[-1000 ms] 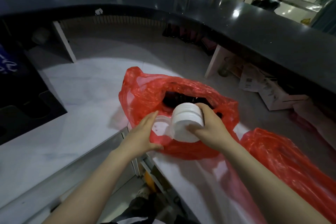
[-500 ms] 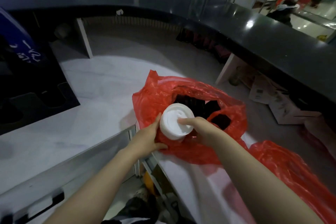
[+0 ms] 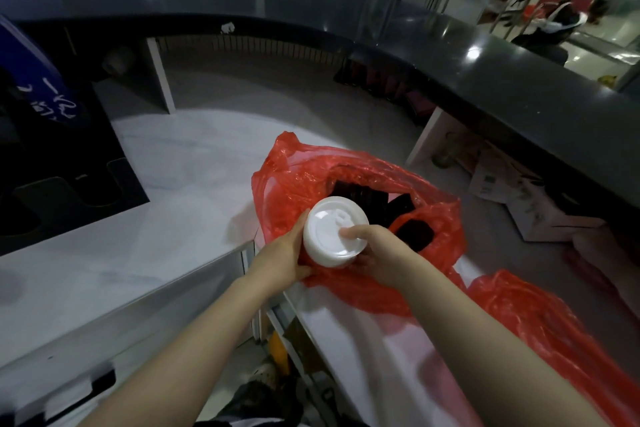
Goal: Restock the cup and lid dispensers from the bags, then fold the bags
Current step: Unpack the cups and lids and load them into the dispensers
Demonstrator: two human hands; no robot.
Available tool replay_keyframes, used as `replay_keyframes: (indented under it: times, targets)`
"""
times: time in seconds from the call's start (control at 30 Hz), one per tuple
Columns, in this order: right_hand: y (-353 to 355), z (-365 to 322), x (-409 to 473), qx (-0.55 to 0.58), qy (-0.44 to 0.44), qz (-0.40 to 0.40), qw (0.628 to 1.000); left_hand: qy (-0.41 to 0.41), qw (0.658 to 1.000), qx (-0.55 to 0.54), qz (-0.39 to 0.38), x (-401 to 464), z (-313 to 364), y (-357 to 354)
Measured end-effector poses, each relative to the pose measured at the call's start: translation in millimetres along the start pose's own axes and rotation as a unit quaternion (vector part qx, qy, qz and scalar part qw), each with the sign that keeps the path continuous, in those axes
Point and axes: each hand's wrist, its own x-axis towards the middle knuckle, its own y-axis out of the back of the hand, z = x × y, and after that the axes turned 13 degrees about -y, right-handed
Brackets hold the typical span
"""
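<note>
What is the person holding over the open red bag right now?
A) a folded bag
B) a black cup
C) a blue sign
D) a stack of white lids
D: both hands, the left hand and the right hand, grip a stack of white lids just above the open red bag, where dark items still lie inside.
</note>
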Motion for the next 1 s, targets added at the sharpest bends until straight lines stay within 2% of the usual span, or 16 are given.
replay_keyframes:
  times: [0.13, 0.2, 0.27, 0.33, 0.43, 0.5, 0.67, 0.8, 0.87, 1.0]
  targets:
    - [11, -1, -11, 0.059, 0.023, -0.006, 0.998, 0.023, 0.995, -0.093, -0.019, 10, -1, 11]
    - [23, -3, -18, 0.116, 0.047, -0.052, 0.991, 0.037, 0.985, -0.163, -0.032, 13, -2, 20]
    - [34, -6, -23, 0.167, 0.084, -0.119, 0.975, 0.037, 0.958, -0.282, -0.03, 14, 0, 31]
    - [41, -9, -31, 0.202, 0.117, -0.182, 0.955, 0.028, 0.942, -0.333, -0.011, 15, 9, 41]
    - [41, -9, -40, 0.222, 0.151, -0.233, 0.935, 0.0, 0.968, -0.227, 0.108, 16, 37, 59]
    - [39, -9, -46, 0.223, 0.167, -0.247, 0.928, -0.018, 0.952, -0.261, 0.159, 10, 64, 71]
    - [27, 1, -55, 0.195, 0.188, -0.294, 0.917, -0.061, 0.932, -0.336, 0.118, -18, 121, 91]
    - [4, 14, -55, 0.095, 0.255, -0.307, 0.912, -0.012, 0.968, -0.224, 0.113, -40, 138, 91]
    - [-9, 21, -56, 0.065, 0.283, -0.305, 0.907, 0.009, 0.975, -0.18, 0.127, -53, 138, 85]
    - [-32, 36, -61, 0.033, 0.321, -0.249, 0.913, 0.006, 0.962, -0.183, 0.202, -80, 127, 80]
